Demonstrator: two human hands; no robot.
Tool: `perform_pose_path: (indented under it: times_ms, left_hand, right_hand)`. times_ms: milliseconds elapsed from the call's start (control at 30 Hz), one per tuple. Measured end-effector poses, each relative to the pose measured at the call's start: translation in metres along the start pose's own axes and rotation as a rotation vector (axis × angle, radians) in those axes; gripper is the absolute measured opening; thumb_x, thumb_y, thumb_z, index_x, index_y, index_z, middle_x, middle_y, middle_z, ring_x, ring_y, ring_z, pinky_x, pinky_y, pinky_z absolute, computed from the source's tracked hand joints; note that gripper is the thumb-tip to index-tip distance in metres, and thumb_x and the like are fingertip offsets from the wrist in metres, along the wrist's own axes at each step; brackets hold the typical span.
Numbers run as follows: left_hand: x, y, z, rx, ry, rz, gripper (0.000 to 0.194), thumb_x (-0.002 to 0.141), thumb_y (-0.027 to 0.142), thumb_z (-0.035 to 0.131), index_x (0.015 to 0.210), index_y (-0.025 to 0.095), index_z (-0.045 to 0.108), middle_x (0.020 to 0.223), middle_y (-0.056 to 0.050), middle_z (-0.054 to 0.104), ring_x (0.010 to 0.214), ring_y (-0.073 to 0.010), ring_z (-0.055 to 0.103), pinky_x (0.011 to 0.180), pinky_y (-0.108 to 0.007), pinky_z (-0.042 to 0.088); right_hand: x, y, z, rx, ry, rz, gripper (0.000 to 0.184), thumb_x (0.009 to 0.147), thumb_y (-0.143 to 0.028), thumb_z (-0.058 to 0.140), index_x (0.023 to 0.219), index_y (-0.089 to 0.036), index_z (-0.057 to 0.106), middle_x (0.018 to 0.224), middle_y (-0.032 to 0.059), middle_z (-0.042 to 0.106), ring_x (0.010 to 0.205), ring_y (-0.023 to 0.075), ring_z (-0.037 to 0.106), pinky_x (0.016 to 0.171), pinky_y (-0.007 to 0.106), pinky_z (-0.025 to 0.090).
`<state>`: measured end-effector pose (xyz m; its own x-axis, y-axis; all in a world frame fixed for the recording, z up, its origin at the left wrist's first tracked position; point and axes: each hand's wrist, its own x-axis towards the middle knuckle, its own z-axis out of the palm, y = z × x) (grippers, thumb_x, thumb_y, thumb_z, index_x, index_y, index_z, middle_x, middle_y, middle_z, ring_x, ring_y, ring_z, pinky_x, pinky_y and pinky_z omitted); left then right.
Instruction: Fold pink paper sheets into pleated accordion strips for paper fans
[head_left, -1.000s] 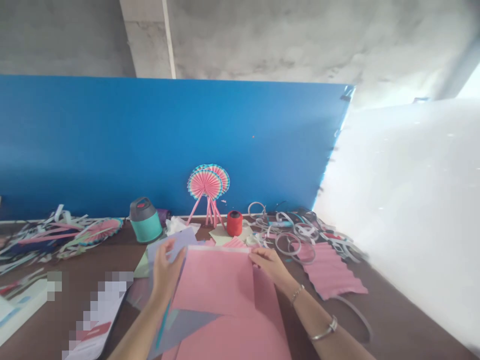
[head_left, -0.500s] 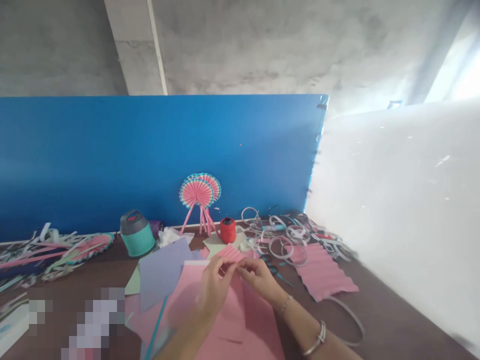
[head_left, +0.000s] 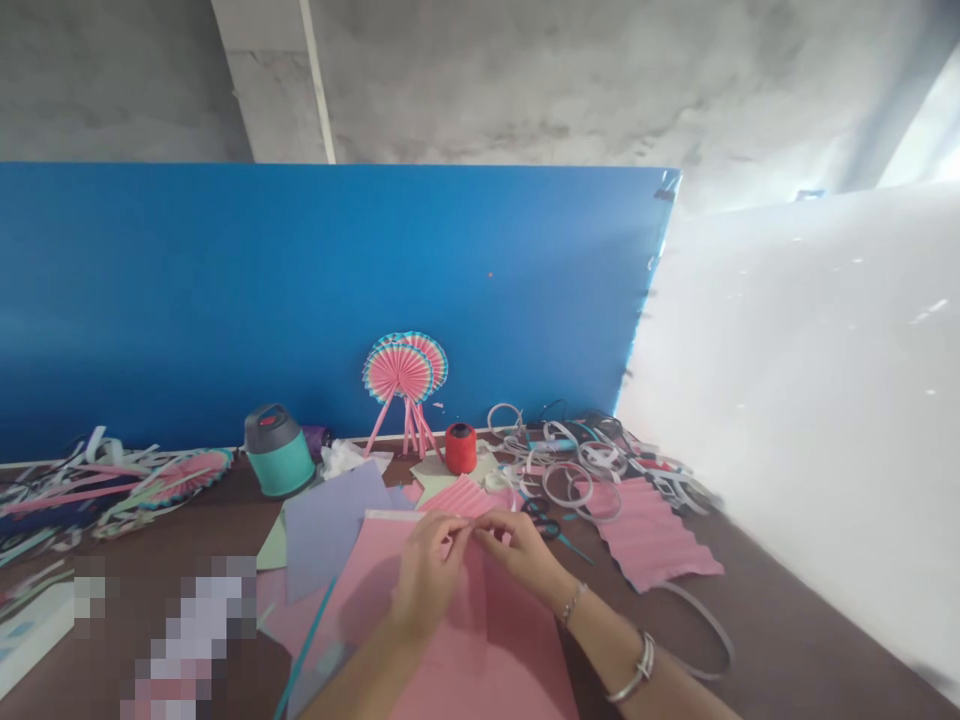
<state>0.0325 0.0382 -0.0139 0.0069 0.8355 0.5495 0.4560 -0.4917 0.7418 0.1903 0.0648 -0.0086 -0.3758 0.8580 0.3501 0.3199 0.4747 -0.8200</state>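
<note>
Since the earlier frame, the two hands have been drawn together over the middle of the pink card sheet (head_left: pixel 360 585), and the lavender card sheet (head_left: pixel 334 530) has been released and left lying at its 10 o'clock. Both the left hand (head_left: pixel 427 575) and the right hand (head_left: pixel 521 555) are closed into a pinch, with the fingertips (head_left: pixel 466 528) meeting. Whatever is pinched is largely hidden, though a fold of the pink sheet appears to be gripped. Just beyond the fingertips, at 12 o'clock, a small pleated pink paper (head_left: pixel 461 497) is lying. A pair of scissors (head_left: pixel 541 518) is placed at 2 o'clock, and a larger pleated pink sheet (head_left: pixel 652 535) is laid further out at 3 o'clock. Loops of paper strip (head_left: pixel 566 485) are heaped behind it. A teal strip (head_left: pixel 307 635) is lying at 7 o'clock.

Along the back of the brown worktop (head_left: pixel 787 625), a red thread spool (head_left: pixel 460 448), a teal flask (head_left: pixel 279 452) and paired paper fans on pink sticks (head_left: pixel 405 372) are stood. A blue board (head_left: pixel 300 300) is raised behind them, beneath a concrete ceiling (head_left: pixel 525 80). An item at lower left is blurred out.
</note>
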Motion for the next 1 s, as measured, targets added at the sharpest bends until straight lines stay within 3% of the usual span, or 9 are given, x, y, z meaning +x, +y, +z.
perform_pose_path:
  times_ms: [433, 767, 1000]
  left_hand:
    - [-0.002, 0.000, -0.001, 0.140, -0.056, 0.120, 0.021, 0.091, 0.023, 0.046, 0.087, 0.021, 0.067, 0.084, -0.005, 0.067, 0.082, -0.0181, 0.064, 0.076, -0.030, 0.051]
    - [-0.004, -0.007, 0.005, 0.318, -0.041, 0.262, 0.023, 0.089, 0.014, 0.042, 0.088, 0.019, 0.065, 0.083, -0.005, 0.067, 0.080, -0.0184, 0.064, 0.073, -0.031, 0.054]
    - [-0.003, -0.008, 0.007, 0.328, -0.055, 0.246, 0.023, 0.088, 0.012, 0.042, 0.085, 0.017, 0.064, 0.082, -0.006, 0.067, 0.080, -0.0185, 0.064, 0.073, -0.032, 0.054]
  right_hand:
    - [-0.001, 0.006, 0.003, -0.040, 0.022, -0.031, 0.025, 0.084, -0.032, 0.051, 0.078, -0.017, 0.071, 0.068, 0.0031, 0.069, 0.059, 0.0130, 0.055, 0.054, 0.022, 0.040]
    - [-0.003, 0.011, 0.001, -0.137, 0.055, -0.198, 0.021, 0.083, -0.020, 0.050, 0.080, -0.018, 0.070, 0.068, 0.0040, 0.068, 0.060, 0.0135, 0.056, 0.058, 0.024, 0.041]
    - [-0.004, 0.011, -0.001, -0.203, 0.054, -0.238, 0.021, 0.085, -0.019, 0.049, 0.077, -0.017, 0.068, 0.065, 0.0038, 0.066, 0.060, 0.0134, 0.054, 0.057, 0.023, 0.040]
